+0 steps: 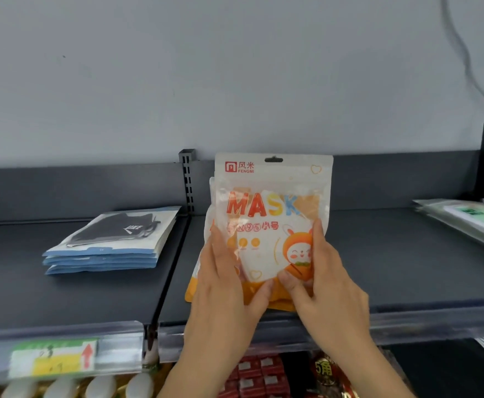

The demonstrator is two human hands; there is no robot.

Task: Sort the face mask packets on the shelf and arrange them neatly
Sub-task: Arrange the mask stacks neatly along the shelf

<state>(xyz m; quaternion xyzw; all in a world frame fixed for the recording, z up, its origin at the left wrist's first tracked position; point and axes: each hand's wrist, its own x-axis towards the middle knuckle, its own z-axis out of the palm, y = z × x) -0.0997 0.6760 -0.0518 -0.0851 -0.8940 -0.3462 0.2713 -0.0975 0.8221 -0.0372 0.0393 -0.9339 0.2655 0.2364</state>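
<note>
The bundle of orange-and-white mask packets (269, 208) stands upright over the middle of the dark shelf (393, 254), held at its lower half by the left hand (226, 288) and right hand (327, 285), fingers (318, 237) curled round its sides and thumbs pressing its front. A stack of blue-edged packets (111, 242) lies well apart to the left, and green-labelled packets (470, 222) lie at the far right.

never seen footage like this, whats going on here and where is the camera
There is no machine here: one camera sits on a person's head, looking down at their bare hands. The left hand and right hand grip a bunch of orange-and-white MASK packets, held upright over the dark shelf. To the left lies a stack of blue packets; at the far right lie green-labelled packets.
</note>
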